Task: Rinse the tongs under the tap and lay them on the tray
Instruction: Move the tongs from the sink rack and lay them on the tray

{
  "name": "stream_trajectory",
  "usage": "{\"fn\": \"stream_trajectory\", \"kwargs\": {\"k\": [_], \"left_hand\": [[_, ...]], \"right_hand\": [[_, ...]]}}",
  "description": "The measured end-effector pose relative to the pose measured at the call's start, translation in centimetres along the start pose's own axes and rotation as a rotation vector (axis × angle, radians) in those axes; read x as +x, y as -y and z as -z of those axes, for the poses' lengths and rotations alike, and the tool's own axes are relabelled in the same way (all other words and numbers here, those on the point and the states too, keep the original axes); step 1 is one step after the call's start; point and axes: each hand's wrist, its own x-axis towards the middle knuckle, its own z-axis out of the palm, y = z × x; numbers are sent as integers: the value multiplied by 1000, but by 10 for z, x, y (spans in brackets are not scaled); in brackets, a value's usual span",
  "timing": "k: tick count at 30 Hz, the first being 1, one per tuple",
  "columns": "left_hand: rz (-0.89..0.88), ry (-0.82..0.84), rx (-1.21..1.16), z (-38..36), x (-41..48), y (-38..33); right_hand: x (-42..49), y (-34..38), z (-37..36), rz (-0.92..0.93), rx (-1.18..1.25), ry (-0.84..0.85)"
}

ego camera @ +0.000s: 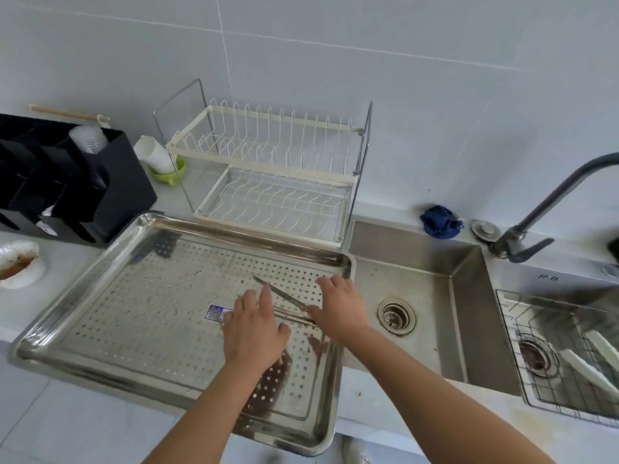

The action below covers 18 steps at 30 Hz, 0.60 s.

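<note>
Covering tongs (pixel 284 301) on tray (pixel 100 296) | hands: grip unclear

Nothing here reads clearly. A small blue-and-white sticker (pixel 216 312) on the perforated steel tray (pixel 100 316) carries print too blurred to make out, as do dark marks (pixel 548 277) on the sink rim.

I see both hands over the perforated steel tray (pixel 100 333); my left hand (pixel 252 329) lies palm down with fingers spread, touching the tongs (pixel 284 298); my right hand (pixel 338 304) pinches their near end; the tongs lie low on the tray, tips pointing away; the sink (pixel 435 296) sits just right, the tap (pixel 549 199) behind it.
</note>
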Motion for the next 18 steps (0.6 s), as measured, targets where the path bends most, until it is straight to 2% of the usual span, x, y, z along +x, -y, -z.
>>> {"fn": "stream_trajectory", "kwargs": {"k": [9,18], "left_hand": [[-130,-11,22,9,-3,-59],[-263,-22,20,10,-16,-187]], "right_hand": [[-33,-41,28,-77,33,-50],[-79,-151,74,-169,67,-97]]}}
